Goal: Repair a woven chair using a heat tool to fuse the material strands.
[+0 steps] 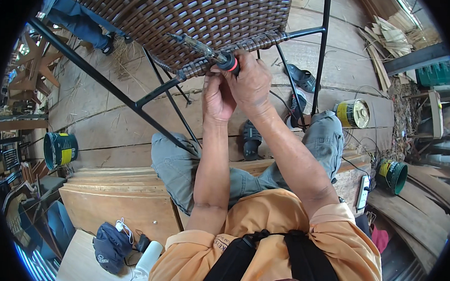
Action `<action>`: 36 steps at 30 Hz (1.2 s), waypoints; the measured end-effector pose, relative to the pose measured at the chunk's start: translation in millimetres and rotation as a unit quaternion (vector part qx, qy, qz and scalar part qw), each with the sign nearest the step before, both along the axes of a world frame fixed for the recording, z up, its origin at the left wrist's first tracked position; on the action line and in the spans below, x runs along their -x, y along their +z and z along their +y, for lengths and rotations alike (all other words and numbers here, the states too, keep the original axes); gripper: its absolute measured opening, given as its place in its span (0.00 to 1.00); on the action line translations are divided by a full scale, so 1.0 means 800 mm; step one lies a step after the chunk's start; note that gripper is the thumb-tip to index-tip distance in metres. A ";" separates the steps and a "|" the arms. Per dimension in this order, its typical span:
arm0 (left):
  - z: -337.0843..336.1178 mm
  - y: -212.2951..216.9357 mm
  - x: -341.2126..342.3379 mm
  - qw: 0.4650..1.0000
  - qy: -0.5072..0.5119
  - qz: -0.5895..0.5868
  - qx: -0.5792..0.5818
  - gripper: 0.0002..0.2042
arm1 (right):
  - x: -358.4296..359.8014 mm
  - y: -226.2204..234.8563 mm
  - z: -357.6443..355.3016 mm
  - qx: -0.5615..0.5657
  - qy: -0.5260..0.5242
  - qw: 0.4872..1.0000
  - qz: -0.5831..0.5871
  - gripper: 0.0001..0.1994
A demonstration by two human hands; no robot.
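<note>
In front of me a brown woven wicker seat (pixel 205 19) is fixed to a black metal chair frame (pixel 87 64). My right hand (pixel 251 81) is closed around a pointed hand tool (pixel 201 47) with a black end, a red ring and a clear-looking shaft section. Its thin tip points to the far left, over the weave; its exact kind is unclear. My left hand (pixel 220 97) is up against the wrapped near edge of the weave, just left of my right hand. Its fingers are curled, and what they pinch is hidden.
Sandals (pixel 301 77) lie on the plank floor under the chair. Buckets (pixel 60 150) stand at both sides. A white power strip (pixel 363 192) is at the right. Stacked boards (pixel 117 201), a dark cap (pixel 111 247) and a white bottle (pixel 149 258) are lower left. A person's legs (pixel 79 21) show far left.
</note>
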State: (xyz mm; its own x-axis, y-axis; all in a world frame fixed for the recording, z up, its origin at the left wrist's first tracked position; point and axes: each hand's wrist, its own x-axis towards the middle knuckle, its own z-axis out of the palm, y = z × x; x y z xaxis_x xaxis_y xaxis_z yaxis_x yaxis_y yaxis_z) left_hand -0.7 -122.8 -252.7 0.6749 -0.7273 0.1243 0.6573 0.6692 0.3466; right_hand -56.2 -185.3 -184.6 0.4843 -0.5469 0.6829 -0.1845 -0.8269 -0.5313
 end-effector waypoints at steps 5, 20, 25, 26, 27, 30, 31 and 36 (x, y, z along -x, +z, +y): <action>0.000 0.002 -0.001 1.000 0.001 -0.018 -0.010 0.18 | 0.002 0.002 0.000 -0.033 0.012 0.999 0.012 0.22; -0.002 0.022 0.006 0.995 0.022 0.064 -0.068 0.11 | 0.009 0.003 -0.003 -0.059 0.035 0.998 -0.002 0.21; 0.004 0.007 -0.001 0.998 0.019 0.035 -0.053 0.18 | 0.006 0.001 -0.001 -0.074 0.045 0.996 -0.024 0.19; 0.004 0.007 0.001 0.998 0.015 0.036 -0.050 0.17 | 0.006 0.002 0.000 -0.090 0.045 0.995 -0.029 0.18; 0.003 0.008 0.003 0.998 0.012 0.036 -0.047 0.16 | 0.008 0.006 -0.001 -0.093 0.052 0.994 -0.033 0.18; 0.004 0.027 0.013 0.998 0.030 0.029 -0.041 0.13 | 0.029 0.019 -0.008 -0.193 0.061 0.979 0.019 0.19; -0.001 0.041 0.021 0.998 0.017 0.048 -0.036 0.12 | 0.040 0.014 -0.023 -0.189 0.051 0.979 -0.048 0.19; 0.014 0.052 0.052 0.860 0.082 -0.300 -0.405 0.17 | 0.112 -0.014 -0.083 -0.332 0.021 0.922 -0.198 0.10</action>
State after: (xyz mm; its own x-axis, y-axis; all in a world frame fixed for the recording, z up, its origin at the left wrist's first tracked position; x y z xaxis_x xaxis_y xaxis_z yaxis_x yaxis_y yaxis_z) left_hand -42.0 -111.7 -210.7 0.7676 -0.6407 -0.0175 0.1184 0.1150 0.9863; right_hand -145.4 -251.9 -196.2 0.2998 -0.8945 0.3316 0.1580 -0.2963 -0.9419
